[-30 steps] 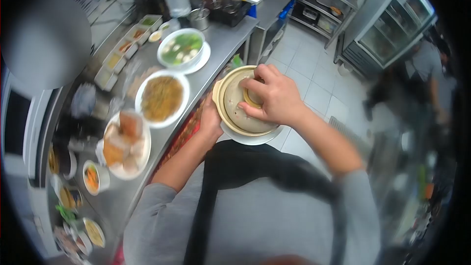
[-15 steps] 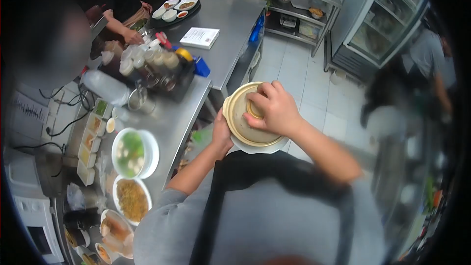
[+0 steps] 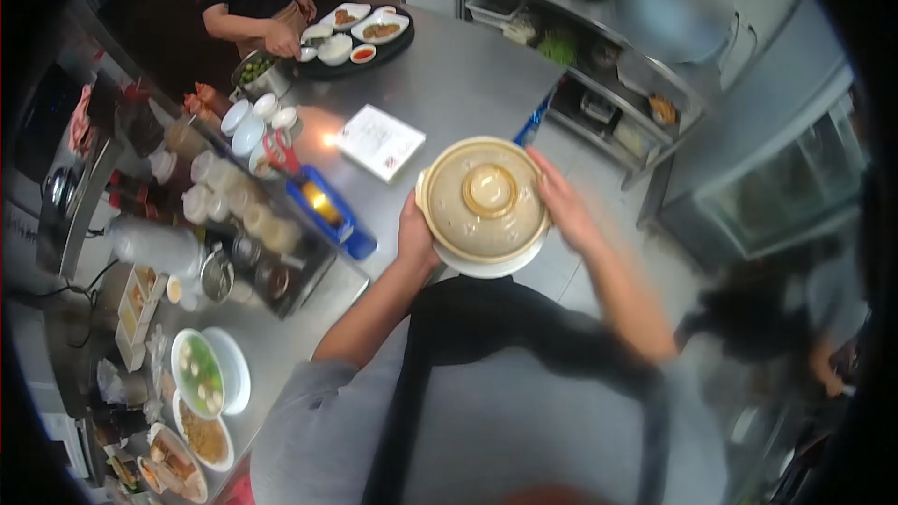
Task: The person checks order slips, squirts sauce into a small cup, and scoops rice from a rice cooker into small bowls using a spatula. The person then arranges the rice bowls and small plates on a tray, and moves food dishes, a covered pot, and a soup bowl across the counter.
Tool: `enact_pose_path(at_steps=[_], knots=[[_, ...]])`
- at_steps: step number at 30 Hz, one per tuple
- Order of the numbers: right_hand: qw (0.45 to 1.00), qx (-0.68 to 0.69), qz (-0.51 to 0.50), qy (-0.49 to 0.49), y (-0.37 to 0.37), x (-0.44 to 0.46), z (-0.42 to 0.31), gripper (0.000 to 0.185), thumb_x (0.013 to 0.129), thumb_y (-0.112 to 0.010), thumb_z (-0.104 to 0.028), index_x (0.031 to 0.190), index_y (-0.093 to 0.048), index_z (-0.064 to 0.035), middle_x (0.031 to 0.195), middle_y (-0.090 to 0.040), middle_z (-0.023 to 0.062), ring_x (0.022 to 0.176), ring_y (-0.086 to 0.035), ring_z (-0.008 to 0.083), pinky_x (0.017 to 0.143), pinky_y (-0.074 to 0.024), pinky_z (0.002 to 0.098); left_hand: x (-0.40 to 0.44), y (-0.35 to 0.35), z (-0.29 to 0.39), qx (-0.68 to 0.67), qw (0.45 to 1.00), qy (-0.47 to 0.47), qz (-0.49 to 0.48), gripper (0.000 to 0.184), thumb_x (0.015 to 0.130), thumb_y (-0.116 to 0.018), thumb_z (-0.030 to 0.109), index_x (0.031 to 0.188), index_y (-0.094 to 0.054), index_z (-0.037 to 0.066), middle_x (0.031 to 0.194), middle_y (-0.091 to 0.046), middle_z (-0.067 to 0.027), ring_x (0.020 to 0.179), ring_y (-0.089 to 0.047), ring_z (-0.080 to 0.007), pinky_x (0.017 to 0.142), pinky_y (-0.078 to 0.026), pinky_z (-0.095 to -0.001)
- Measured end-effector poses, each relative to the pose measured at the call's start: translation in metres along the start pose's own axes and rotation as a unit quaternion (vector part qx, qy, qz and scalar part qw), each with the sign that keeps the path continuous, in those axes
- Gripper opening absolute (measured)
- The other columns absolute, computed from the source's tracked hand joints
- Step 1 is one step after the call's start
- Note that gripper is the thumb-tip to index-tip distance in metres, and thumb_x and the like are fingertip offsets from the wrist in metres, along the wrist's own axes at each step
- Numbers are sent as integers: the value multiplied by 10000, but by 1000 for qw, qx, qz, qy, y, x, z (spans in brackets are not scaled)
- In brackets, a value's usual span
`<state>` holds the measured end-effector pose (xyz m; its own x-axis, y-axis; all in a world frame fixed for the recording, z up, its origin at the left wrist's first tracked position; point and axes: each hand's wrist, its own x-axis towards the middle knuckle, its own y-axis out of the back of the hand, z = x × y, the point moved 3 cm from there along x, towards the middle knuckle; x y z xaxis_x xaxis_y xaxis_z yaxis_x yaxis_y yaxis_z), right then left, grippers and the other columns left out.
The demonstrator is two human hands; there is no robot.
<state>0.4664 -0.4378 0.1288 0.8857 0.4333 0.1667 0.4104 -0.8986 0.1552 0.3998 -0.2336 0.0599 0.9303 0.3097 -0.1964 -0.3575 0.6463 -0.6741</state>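
A lidded beige clay pot [image 3: 454,210] rests on a white plate [image 3: 494,266] in front of my body. My left hand [image 3: 416,232] holds the pot and plate from the left side, its fingers partly hidden beneath. On the right, my right hand [image 3: 564,201] lies against the pot's rim and side, fingers pressed to it. The lid is on, and its round gold-rimmed knob [image 3: 490,190] is untouched.
A steel counter [image 3: 458,56] bears a black tray [image 3: 400,45] of dishes, a white booklet [image 3: 381,142], a blue tape dispenser [image 3: 354,236] and sauce bottles [image 3: 220,173]. Soup [image 3: 198,372] stands lower left. Two people work nearby. A shelf [image 3: 599,75] and fridge [image 3: 776,187] stand right.
My right hand has left the lid's knob and moved to the pot's right side. The view has turned, bringing the tray and far counter closer to the middle.
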Motion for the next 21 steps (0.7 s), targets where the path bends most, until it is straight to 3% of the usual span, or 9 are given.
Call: enact_pose_path(at_steps=[6,9,12,19,21], knots=[[982,90,68,-152,20,121,82,311,944,-457,-258,1162,-511,-42,920,-565,24,861,-505,93,766,-412,235,114,-17,-15,-19,999,-14,38,222,952,-347,129,1103,-487,48,1020,-581,-92,901,-592,-176,774,-511,-308],[979,95,79,-161,25,182,107,218,917,-499,-237,1001,-560,-45,855,-573,20,791,-498,90,720,-417,252,175,-9,-20,0,995,-46,90,216,951,-338,117,1086,-496,58,971,-591,-80,850,-592,-165,744,-510,-295],[985,92,42,-141,25,242,145,138,918,-482,-198,900,-507,-63,799,-521,3,735,-453,73,675,-395,219,221,-9,-15,26,987,-49,154,219,949,-324,99,1064,-506,56,919,-599,-75,810,-591,-165,739,-509,-299],[995,-2,-25,-95,15,385,212,157,892,-485,-204,907,-501,-49,820,-515,23,774,-457,108,705,-404,255,342,33,-46,36,964,-104,243,260,966,-328,149,1114,-508,32,995,-592,-108,910,-570,-184,822,-478,-316],[995,-40,-51,-82,12,424,225,212,879,-488,-229,945,-520,-30,878,-532,64,833,-479,150,763,-410,289,355,13,-26,113,950,-79,279,334,976,-309,232,1121,-519,17,1039,-589,-137,950,-561,-212,855,-457,-341]])
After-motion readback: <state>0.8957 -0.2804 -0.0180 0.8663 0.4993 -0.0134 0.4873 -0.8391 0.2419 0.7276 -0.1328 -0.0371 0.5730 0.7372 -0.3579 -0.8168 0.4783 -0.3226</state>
